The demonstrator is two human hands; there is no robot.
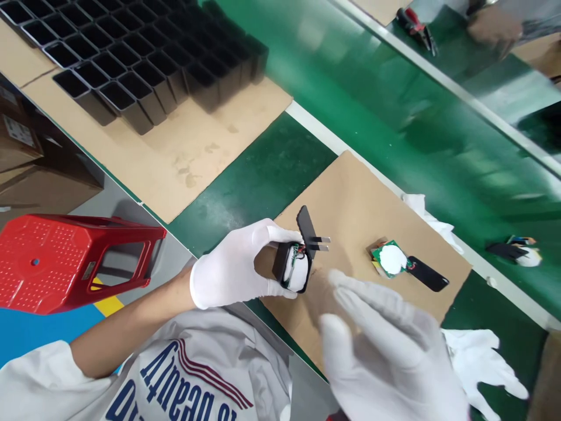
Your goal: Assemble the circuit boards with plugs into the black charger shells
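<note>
My left hand [241,263], in a white glove, grips a small black plastic case [280,261] between thumb and fingers. Inside the case sit a white block [296,270] and a bit of green circuit board with wires. A black cover [305,225] with two flat metal prongs stands tilted at the case's opening. My right hand [385,345], also gloved, is raised over the cardboard with fingers stretched and thumb apart, holding nothing; it is slightly blurred. Beyond it lies a green circuit board [391,259] with a white top, wired to a flat black cover [428,273].
Rows of open black cases [118,64] stand on cardboard [205,140] at upper left. Loose white gloves [482,362] lie at right. Another assembly [517,251] rests beyond the white strip. A red stool [52,263] is at left. Across, a person's hand [495,26] is near red-handled pliers [416,28].
</note>
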